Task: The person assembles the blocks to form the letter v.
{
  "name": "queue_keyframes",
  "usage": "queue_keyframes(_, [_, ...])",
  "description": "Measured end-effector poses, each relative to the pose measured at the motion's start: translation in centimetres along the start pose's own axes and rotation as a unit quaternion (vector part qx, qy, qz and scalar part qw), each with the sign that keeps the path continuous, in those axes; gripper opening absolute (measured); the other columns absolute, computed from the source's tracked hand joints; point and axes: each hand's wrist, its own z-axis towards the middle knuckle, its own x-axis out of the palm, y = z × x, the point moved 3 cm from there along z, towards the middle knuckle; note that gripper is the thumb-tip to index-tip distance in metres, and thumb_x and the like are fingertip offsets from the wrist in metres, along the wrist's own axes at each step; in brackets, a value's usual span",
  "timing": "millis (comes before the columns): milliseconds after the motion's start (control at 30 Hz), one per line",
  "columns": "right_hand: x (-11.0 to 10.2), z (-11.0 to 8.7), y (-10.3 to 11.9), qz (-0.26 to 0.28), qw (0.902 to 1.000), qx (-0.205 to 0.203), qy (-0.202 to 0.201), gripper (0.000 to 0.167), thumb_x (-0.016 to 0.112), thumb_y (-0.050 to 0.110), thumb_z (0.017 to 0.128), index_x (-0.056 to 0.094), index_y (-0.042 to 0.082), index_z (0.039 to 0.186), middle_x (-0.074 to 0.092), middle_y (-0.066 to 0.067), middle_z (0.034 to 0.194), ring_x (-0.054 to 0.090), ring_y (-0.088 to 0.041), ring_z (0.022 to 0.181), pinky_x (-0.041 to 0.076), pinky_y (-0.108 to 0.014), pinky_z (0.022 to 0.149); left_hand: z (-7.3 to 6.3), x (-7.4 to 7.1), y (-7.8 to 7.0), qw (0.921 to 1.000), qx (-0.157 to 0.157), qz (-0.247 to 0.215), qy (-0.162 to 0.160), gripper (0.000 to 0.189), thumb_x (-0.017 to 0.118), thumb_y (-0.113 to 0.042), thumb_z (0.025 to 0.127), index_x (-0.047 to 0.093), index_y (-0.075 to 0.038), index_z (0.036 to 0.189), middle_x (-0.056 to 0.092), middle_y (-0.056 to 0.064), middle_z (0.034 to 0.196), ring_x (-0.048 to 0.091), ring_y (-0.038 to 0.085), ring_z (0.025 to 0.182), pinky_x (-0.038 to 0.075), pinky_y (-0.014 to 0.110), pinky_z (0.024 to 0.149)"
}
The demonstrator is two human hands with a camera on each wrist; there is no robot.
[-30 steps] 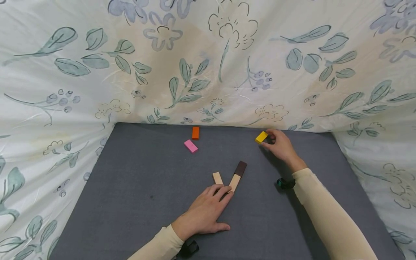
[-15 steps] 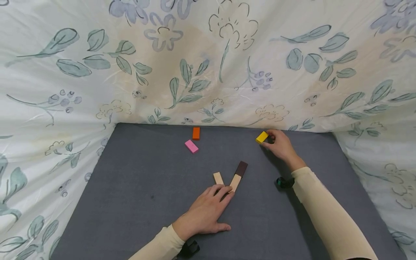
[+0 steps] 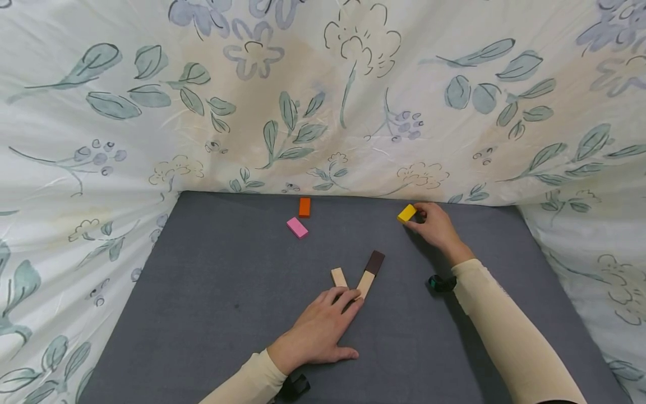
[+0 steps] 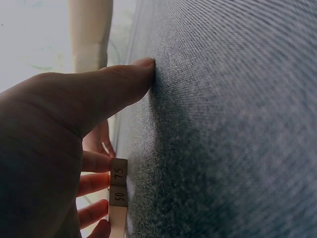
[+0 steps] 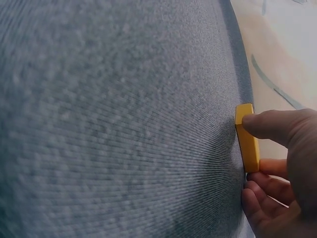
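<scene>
My right hand (image 3: pixel 435 227) pinches a small yellow block (image 3: pixel 406 213) near the table's far edge. In the right wrist view, the thumb lies on one end of the yellow block (image 5: pixel 248 141) and a finger on the other. My left hand (image 3: pixel 317 331) rests palm down with its fingers extended over pale wooden blocks; the fingers partly cover them. One pale block (image 3: pixel 338 276) points away to the left, another (image 3: pixel 365 283) to the right, with a dark brown block (image 3: pixel 374 262) at its far end. The left wrist view shows block ends marked 75 (image 4: pixel 118 171) and 50 (image 4: pixel 118 196) by the fingertips.
An orange block (image 3: pixel 304 207) lies close to the back edge of the grey table (image 3: pixel 212 314). Just in front of it is a pink block (image 3: pixel 297 228). Flower-patterned cloth (image 3: pixel 303 134) rises along the back and both sides of the table.
</scene>
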Motion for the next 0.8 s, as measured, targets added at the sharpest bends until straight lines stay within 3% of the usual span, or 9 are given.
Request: queue_keyframes(800, [-0.08,-0.21,-0.19,0.003,1.0000,0.004,0.004,0.063,0.078,0.024,0.101,0.055,-0.009,0.149,0.054,-0.030,0.142,0.057,-0.048,0.124,0.047,-0.064,0.106,-0.05,-0.06,-0.05,1.0000,0.001,0.003,0.003,0.101,0.076,-0.076,0.087,0.049,-0.015,0.163,0.041,0.001,0.165,0.038,0.022,0.149,0.040,0.041,0.120])
